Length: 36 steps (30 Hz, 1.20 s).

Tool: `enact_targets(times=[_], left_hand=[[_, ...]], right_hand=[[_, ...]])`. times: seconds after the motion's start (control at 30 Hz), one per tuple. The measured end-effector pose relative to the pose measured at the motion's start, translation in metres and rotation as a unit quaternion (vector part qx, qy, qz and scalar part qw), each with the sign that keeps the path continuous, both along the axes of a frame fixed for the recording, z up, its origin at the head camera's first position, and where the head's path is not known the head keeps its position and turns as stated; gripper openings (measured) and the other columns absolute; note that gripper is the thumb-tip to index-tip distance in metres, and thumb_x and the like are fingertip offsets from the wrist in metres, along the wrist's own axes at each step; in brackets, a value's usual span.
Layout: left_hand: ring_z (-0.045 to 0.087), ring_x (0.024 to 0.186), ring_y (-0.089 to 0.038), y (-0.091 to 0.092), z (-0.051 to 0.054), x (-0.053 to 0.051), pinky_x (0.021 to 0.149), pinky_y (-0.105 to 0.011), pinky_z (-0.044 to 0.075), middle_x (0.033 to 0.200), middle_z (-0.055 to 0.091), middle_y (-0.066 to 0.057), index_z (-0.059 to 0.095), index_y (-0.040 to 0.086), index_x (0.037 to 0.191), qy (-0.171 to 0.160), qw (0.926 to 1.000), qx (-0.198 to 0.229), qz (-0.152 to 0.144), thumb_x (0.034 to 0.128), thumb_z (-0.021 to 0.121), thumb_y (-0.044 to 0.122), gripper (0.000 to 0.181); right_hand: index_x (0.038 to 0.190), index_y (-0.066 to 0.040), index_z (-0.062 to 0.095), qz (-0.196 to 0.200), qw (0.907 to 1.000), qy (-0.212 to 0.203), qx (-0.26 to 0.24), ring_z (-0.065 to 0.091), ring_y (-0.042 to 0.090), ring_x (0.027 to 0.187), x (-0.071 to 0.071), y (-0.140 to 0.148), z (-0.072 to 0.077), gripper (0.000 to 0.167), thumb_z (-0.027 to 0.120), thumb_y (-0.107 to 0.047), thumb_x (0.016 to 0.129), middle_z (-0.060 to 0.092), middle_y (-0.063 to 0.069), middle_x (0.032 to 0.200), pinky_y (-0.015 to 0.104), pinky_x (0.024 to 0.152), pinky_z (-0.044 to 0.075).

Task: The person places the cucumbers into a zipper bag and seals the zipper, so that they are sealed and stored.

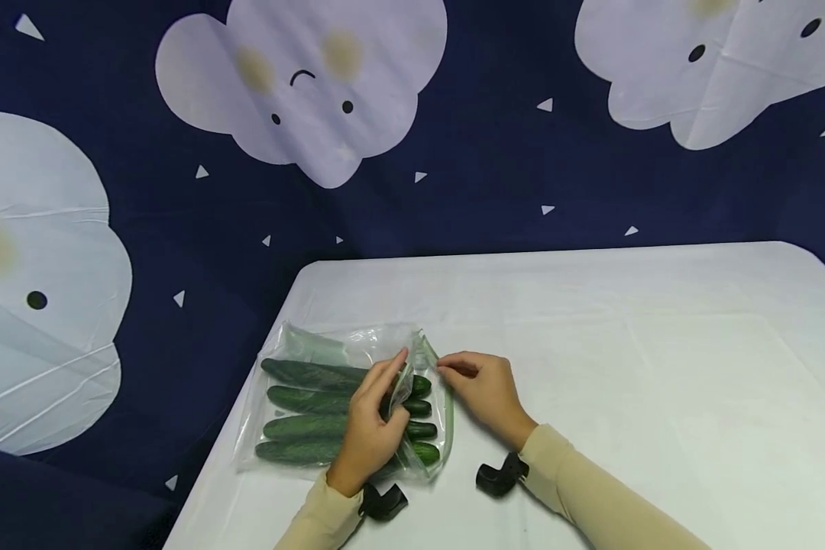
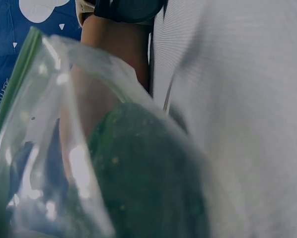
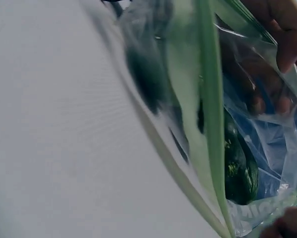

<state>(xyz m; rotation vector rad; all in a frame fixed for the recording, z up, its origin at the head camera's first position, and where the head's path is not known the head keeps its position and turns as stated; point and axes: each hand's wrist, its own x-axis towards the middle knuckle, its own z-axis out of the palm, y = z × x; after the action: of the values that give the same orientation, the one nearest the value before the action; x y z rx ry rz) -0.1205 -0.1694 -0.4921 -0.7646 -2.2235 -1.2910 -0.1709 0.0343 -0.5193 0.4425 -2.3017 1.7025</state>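
Observation:
A clear zip bag with a green zip edge lies on the white table, holding several dark green cucumbers side by side. Its mouth faces right and gapes. My left hand lies over the bag and grips the upper film near the mouth between thumb and fingers. With thumb and fingertips, my right hand pinches the green edge at the mouth's far corner. One cucumber shows large through the plastic in the left wrist view. In the right wrist view, left-hand fingers overlap the raised film.
The white-covered table stretches to the right of the bag. A dark blue cloth with cloud shapes hangs behind. Black wrist-worn devices sit at both cuffs, close to the tabletop.

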Motion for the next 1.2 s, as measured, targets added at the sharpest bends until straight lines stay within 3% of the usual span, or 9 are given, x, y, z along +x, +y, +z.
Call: enact_targets(times=[0.2,0.4,0.6,0.7,0.83,0.93,1.03,1.13,1.2], left_hand=[[0.049,0.085,-0.016,0.006,0.0,-0.003,0.069,-0.031,0.043,0.129,0.06,-0.011,0.051,0.008,0.151,0.01,0.9996,-0.021,-0.016,0.0779,0.055,-0.011,0.076],[0.056,0.116,-0.022,0.016,-0.002,-0.003,0.093,-0.038,0.05,0.137,0.059,-0.006,0.054,0.007,0.148,0.03,0.996,-0.081,-0.021,0.0827,0.066,-0.003,0.067],[0.056,0.121,-0.022,0.025,-0.007,-0.001,0.098,-0.04,0.05,0.138,0.06,-0.005,0.059,0.005,0.144,0.041,0.9871,-0.152,-0.026,0.0841,0.068,0.003,0.061],[0.059,0.121,-0.022,0.027,-0.009,0.002,0.1,-0.041,0.049,0.136,0.063,-0.008,0.062,0.003,0.141,0.032,0.9824,-0.181,-0.034,0.0842,0.069,0.006,0.057],[0.06,0.121,-0.02,0.026,-0.007,0.002,0.104,-0.039,0.047,0.135,0.065,-0.006,0.063,0.004,0.139,-0.011,0.9799,-0.193,-0.047,0.088,0.071,0.011,0.052],[0.06,0.123,-0.019,0.022,0.0,0.001,0.103,-0.038,0.048,0.137,0.064,-0.003,0.062,0.007,0.141,-0.05,0.9801,-0.184,-0.053,0.0944,0.069,0.015,0.048],[0.059,0.125,-0.02,0.017,0.012,0.002,0.102,-0.041,0.049,0.139,0.062,-0.004,0.062,0.008,0.142,-0.07,0.9796,-0.18,-0.054,0.0999,0.065,0.02,0.044],[0.06,0.125,-0.021,0.01,0.028,-0.003,0.102,-0.043,0.049,0.136,0.064,-0.005,0.065,0.008,0.139,-0.057,0.9802,-0.185,-0.043,0.1017,0.063,0.024,0.04],[0.061,0.123,-0.021,0.007,0.04,-0.015,0.102,-0.043,0.049,0.132,0.067,-0.006,0.069,0.009,0.134,-0.037,0.9817,-0.184,-0.032,0.1009,0.064,0.023,0.036]], right_hand=[[0.108,-0.009,0.081,-0.066,0.9974,-0.017,-0.024,0.072,0.009,0.088,-0.013,0.007,-0.003,0.02,0.074,-0.023,0.095,0.077,-0.006,0.097,0.03,0.082,0.056],[0.109,-0.013,0.081,-0.05,0.9957,-0.077,-0.009,0.071,0.011,0.089,-0.025,0.004,0.001,0.031,0.066,-0.039,0.099,0.076,-0.005,0.095,0.038,0.086,0.054],[0.094,-0.015,0.082,-0.039,0.9894,-0.137,-0.028,0.065,0.015,0.078,-0.033,0.001,0.005,0.043,0.065,-0.054,0.095,0.074,-0.003,0.086,0.033,0.072,0.052],[0.089,-0.012,0.081,-0.023,0.9819,-0.179,-0.057,0.059,0.016,0.072,-0.037,0.0,0.008,0.045,0.068,-0.055,0.092,0.07,-0.001,0.08,0.03,0.066,0.049],[0.093,-0.012,0.081,-0.011,0.9777,-0.201,-0.059,0.058,0.016,0.072,-0.041,-0.001,0.011,0.036,0.074,-0.047,0.09,0.069,0.0,0.082,0.029,0.065,0.047],[0.097,-0.013,0.081,-0.023,0.978,-0.196,-0.069,0.059,0.016,0.075,-0.045,-0.003,0.012,0.029,0.074,-0.041,0.091,0.071,0.002,0.084,0.029,0.066,0.047],[0.101,-0.011,0.081,-0.029,0.9723,-0.197,-0.122,0.061,0.016,0.079,-0.047,-0.007,0.012,0.029,0.073,-0.037,0.093,0.073,0.004,0.088,0.028,0.069,0.048],[0.107,-0.008,0.079,-0.018,0.9622,-0.201,-0.183,0.067,0.016,0.085,-0.048,-0.012,0.012,0.031,0.072,-0.036,0.095,0.075,0.007,0.096,0.027,0.073,0.053],[0.108,-0.007,0.078,-0.016,0.9595,-0.193,-0.204,0.068,0.018,0.086,-0.05,-0.014,0.012,0.032,0.072,-0.036,0.095,0.074,0.008,0.099,0.027,0.074,0.055]])
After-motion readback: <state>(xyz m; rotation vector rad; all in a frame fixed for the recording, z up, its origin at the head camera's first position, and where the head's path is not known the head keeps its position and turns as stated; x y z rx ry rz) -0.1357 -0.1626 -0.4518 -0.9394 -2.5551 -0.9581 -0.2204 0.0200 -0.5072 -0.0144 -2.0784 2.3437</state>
